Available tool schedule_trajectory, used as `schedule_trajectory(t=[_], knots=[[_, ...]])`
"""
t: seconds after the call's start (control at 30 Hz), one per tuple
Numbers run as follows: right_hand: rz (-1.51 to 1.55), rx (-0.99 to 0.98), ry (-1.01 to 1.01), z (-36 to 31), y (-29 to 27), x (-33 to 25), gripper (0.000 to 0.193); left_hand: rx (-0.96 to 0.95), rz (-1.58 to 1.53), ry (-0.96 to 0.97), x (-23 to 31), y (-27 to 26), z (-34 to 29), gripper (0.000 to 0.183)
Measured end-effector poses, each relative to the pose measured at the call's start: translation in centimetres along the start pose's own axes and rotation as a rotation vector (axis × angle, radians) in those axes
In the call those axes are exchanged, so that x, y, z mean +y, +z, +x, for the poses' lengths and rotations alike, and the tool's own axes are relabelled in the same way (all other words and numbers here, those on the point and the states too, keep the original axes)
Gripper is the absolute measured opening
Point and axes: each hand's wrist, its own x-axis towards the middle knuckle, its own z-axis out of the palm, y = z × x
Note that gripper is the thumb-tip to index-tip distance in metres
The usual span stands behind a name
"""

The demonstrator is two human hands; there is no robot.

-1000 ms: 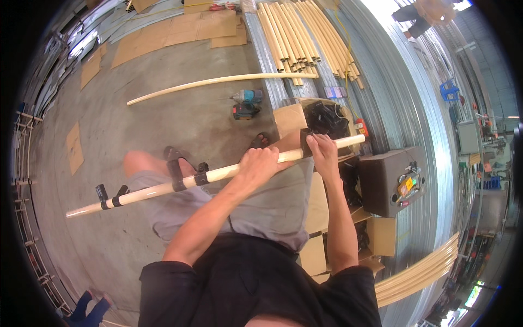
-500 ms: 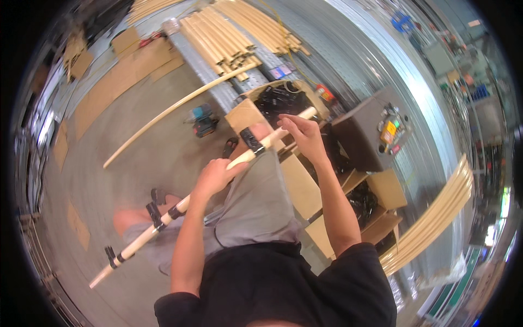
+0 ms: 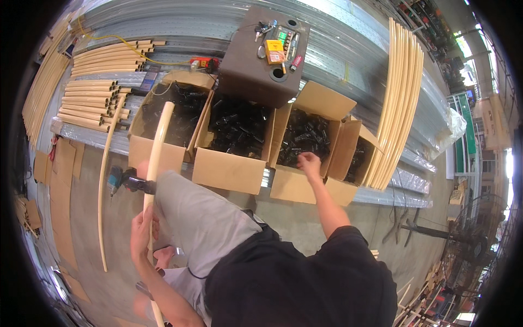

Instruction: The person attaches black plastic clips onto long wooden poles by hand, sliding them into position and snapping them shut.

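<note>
Left hand (image 3: 143, 224) wrapped round pole (image 3: 161, 131) over on left, probably for balance. Right hand (image 3: 309, 163) at near side of open box (image 3: 294, 188), fingers curled, can't tell if holding anything. Black parts (image 3: 302, 132) inside, kept close for easy reach imo.

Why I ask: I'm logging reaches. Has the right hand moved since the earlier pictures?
Yes: from the cream pipe near the leftmost cardboard box, the right hand has moved rightward along the row to the third cardboard box.
</note>
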Motion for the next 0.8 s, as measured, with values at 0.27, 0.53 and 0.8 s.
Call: schedule_trajectory(t=[0.27, 0.53, 0.8], knots=[[-0.83, 0.187, -0.036, 8.0, -7.8, 5.0, 0.018, 0.008, 0.009, 0.013, 0.0, 2.8, -1.0, 0.042], [-1.05, -0.041, -0.273, 15.3, -6.6, 2.5, 0.047, 0.162, 0.058, -0.095, 1.0, 6.0, -2.0, 0.041], [-1.241, -0.17, -0.368, 17.3, -7.4, 1.8, 0.04, -0.011, -0.005, -0.067, 2.3, 7.0, -5.0, 0.049]])
